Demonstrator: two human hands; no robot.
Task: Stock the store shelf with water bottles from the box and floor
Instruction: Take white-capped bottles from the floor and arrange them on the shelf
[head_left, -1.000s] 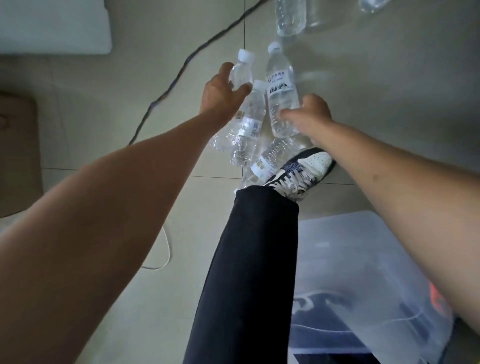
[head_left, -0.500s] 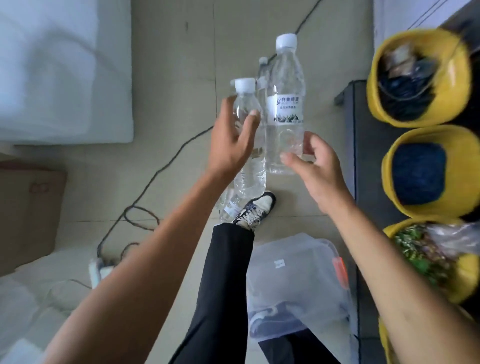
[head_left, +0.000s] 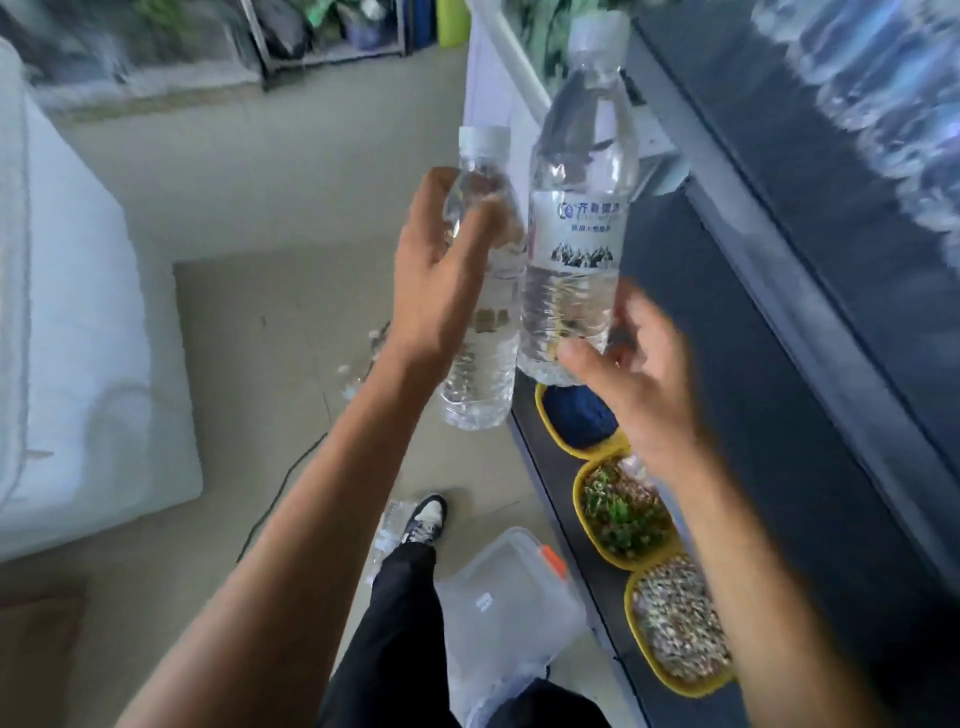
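Left hand (head_left: 441, 280) is clamped around the small water bottle (head_left: 483, 374). Right hand (head_left: 639, 384) grips the base of the large water bottle (head_left: 576, 228). Both bottles are upright, touching and held off the floor, with the shelf (head_left: 753, 322) at 3 o'clock.

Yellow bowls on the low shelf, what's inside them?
Inside: dark blue stuff, green bits and pale grains. The right hand hides some of the blue stuff.

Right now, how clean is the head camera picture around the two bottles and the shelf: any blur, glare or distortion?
Head view: motion blur smears the right hand and the shelf on the right; the left hand and shorter bottle are soft; the label on the taller bottle is partly legible; wide-angle lens bends the frame edges; lighting even, no harsh glare.
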